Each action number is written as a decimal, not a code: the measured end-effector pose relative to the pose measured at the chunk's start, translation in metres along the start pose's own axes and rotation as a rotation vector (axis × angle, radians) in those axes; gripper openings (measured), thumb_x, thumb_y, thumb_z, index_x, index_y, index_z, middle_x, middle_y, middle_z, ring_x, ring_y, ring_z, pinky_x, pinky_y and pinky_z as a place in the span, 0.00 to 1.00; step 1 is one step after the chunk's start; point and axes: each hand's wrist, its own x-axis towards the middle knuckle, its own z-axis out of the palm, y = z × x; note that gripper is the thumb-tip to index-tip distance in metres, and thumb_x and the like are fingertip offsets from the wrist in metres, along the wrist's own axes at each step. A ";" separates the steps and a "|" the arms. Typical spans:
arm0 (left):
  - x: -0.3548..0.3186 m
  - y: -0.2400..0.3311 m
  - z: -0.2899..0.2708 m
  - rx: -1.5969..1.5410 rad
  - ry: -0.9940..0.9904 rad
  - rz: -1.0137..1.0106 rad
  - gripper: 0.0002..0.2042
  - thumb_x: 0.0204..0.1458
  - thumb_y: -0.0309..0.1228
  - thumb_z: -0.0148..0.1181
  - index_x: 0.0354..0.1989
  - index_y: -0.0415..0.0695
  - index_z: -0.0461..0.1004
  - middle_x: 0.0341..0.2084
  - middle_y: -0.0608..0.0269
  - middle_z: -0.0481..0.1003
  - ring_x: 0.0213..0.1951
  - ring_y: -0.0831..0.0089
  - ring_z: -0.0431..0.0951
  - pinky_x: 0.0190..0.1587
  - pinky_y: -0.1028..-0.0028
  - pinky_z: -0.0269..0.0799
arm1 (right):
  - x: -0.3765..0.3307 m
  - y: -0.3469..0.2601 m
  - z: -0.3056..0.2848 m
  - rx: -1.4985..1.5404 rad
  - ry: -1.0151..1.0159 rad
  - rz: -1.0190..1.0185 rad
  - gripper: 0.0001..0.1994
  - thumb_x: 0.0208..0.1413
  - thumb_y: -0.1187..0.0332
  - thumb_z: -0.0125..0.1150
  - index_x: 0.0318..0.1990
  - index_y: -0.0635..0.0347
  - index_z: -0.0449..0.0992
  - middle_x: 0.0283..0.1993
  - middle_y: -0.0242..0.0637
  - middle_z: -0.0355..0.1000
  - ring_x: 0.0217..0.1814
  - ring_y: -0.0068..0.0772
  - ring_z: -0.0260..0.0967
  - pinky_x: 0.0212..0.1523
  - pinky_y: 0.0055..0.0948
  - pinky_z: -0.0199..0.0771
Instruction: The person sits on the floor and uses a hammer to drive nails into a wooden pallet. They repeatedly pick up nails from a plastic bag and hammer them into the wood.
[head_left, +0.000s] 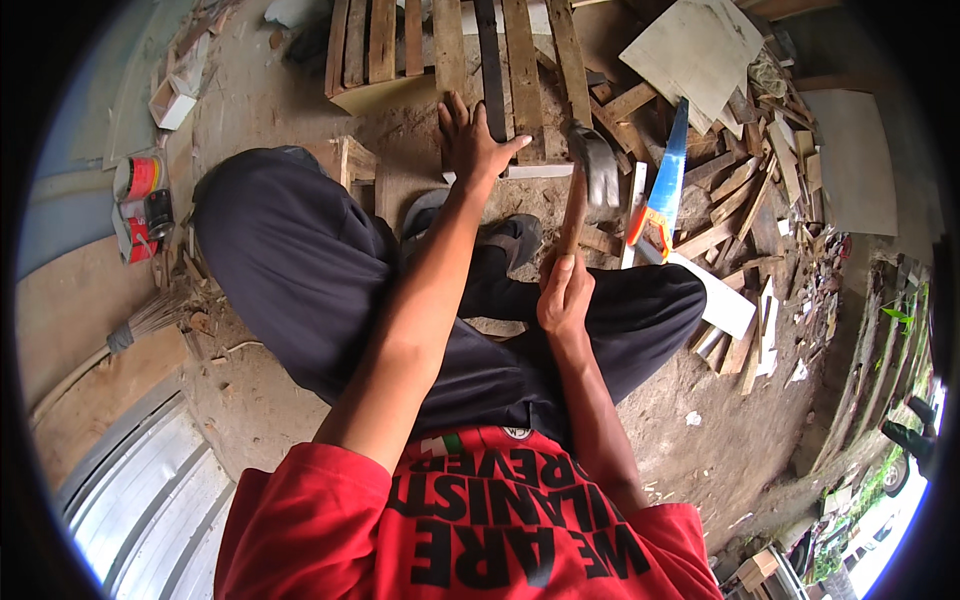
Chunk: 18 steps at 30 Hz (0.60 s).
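My left hand [474, 145] lies with its fingers spread over the near ends of the wooden slats [520, 70], which run away from me side by side. In my right hand [566, 295] is a claw hammer, gripped by its wooden handle [574, 215]. The dark metal hammer head [596, 165] is up beside the near right corner of the slats. Under the slat ends a pale crosspiece [540, 171] shows in part. Whether the hammer head touches the wood I cannot tell.
A handsaw [668, 180] with a blue blade and orange handle lies right of the hammer, by a heap of wood offcuts [745, 190]. A pale board [692, 55] rests at the heap's far side. Left are a small wooden stool [345, 160], a broom [150, 315] and a dark can [159, 213].
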 end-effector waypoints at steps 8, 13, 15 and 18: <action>0.000 0.001 0.001 0.023 0.002 0.017 0.47 0.39 0.64 0.68 0.65 0.46 0.66 0.73 0.46 0.44 0.74 0.45 0.39 0.72 0.48 0.40 | 0.005 0.026 0.013 -0.256 -0.132 0.297 0.26 0.71 0.52 0.39 0.33 0.70 0.70 0.22 0.57 0.70 0.29 0.62 0.73 0.28 0.48 0.68; 0.000 -0.002 0.004 -0.001 0.023 0.021 0.48 0.38 0.65 0.67 0.65 0.47 0.66 0.73 0.47 0.44 0.74 0.46 0.39 0.71 0.46 0.37 | -0.003 0.000 0.006 0.163 0.029 -0.024 0.28 0.71 0.47 0.34 0.30 0.62 0.67 0.17 0.25 0.59 0.17 0.16 0.54 0.18 0.21 0.53; -0.001 -0.002 0.008 -0.026 0.050 0.037 0.47 0.38 0.65 0.67 0.65 0.47 0.67 0.73 0.46 0.45 0.74 0.45 0.39 0.71 0.43 0.37 | 0.003 -0.007 0.003 0.181 0.062 -0.162 0.27 0.70 0.46 0.37 0.31 0.64 0.67 0.17 0.28 0.59 0.17 0.19 0.56 0.18 0.25 0.55; 0.000 -0.002 0.006 -0.015 0.067 0.058 0.47 0.37 0.65 0.67 0.64 0.46 0.67 0.73 0.45 0.46 0.73 0.43 0.39 0.71 0.43 0.37 | -0.003 0.025 0.016 -0.056 0.021 0.041 0.26 0.70 0.51 0.39 0.36 0.71 0.69 0.20 0.52 0.68 0.23 0.54 0.73 0.24 0.43 0.67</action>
